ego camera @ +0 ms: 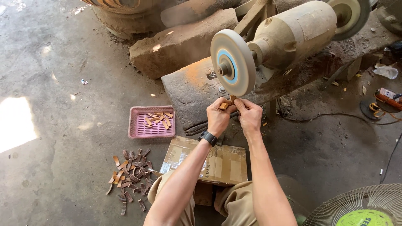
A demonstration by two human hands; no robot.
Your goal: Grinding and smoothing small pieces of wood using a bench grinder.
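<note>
My left hand (pixel 217 117), with a black watch on the wrist, and my right hand (pixel 249 115) together grip a small brown curved piece (pixel 228 103). They hold it just under the rim of a round buffing wheel (pixel 233 62) on a dusty bench grinder motor (pixel 295 33). A second wheel (pixel 349 14) sits at the motor's far end. Both hands are closed on the piece, fingertips meeting below the wheel.
A pink plastic basket (pixel 151 122) holds a few brown pieces. Several more pieces lie in a pile (pixel 130 178) on the concrete floor. A flattened cardboard box (pixel 209 161) lies by my knees. Stone blocks (pixel 180 44) support the grinder. A fan grille (pixel 362 207) stands at bottom right, with cables (pixel 377 113) beyond.
</note>
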